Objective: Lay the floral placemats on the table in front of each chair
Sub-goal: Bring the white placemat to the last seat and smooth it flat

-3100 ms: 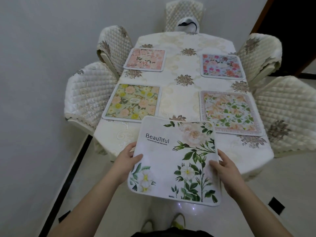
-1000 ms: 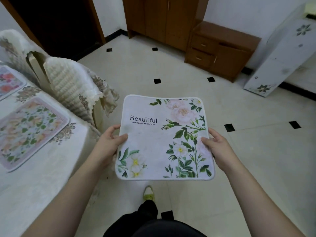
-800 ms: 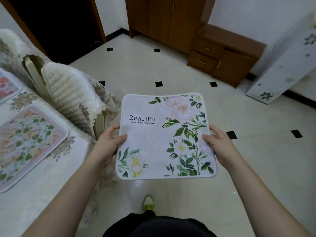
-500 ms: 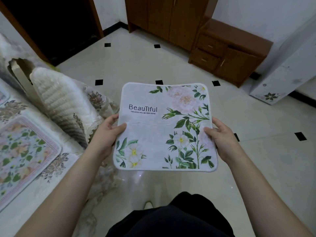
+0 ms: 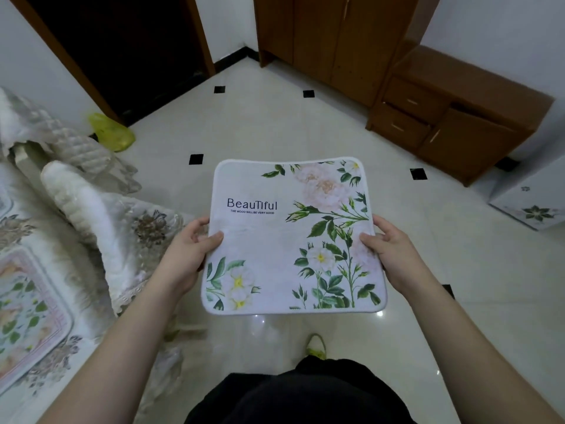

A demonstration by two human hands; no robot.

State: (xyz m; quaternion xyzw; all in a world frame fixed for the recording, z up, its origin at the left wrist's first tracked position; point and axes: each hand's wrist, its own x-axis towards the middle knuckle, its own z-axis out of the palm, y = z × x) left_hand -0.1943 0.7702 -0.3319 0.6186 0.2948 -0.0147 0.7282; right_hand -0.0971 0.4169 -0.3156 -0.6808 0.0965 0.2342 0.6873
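Observation:
I hold a white placemat [image 5: 275, 240] printed with green leaves, pale flowers and the word "Beautiful" flat over the tiled floor. My left hand [image 5: 189, 252] grips its left edge and my right hand [image 5: 394, 252] grips its right edge. The table [image 5: 46, 240], under a cream embroidered cloth, sits at the far left. One floral placemat [image 5: 27, 316] with a pink border lies on it, partly cut off by the frame. A quilted chair [image 5: 91, 209] stands against the table between it and me.
A second covered chair [image 5: 46, 139] is farther back on the left. A yellow bag [image 5: 111, 133] lies by a dark doorway. Wooden cabinets [image 5: 443, 111] line the back wall. A white floral panel [image 5: 529, 206] leans at the right.
My view has swung right, away from the table end, and moved along its side. The held placemat stays level in both hands. The table has slid further left; the yellow bag has appeared.

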